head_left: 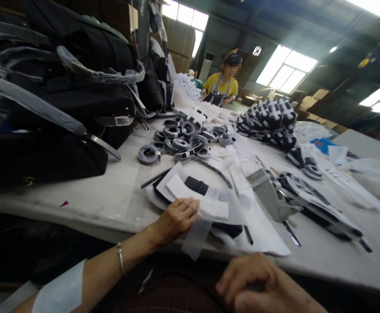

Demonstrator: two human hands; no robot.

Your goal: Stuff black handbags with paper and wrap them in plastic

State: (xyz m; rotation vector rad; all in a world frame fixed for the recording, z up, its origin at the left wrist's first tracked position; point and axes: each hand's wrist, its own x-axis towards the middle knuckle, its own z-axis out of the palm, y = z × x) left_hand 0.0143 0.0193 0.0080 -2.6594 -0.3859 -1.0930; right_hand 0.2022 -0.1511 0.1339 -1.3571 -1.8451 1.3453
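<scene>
Touching 1 white strip: left hand

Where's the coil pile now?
In the head view, the coil pile lies on the table near centre, right of the black bags, beyond the left hand.

head view | from the wearer's head | facing forward and down | tabletop near, windows far
</scene>
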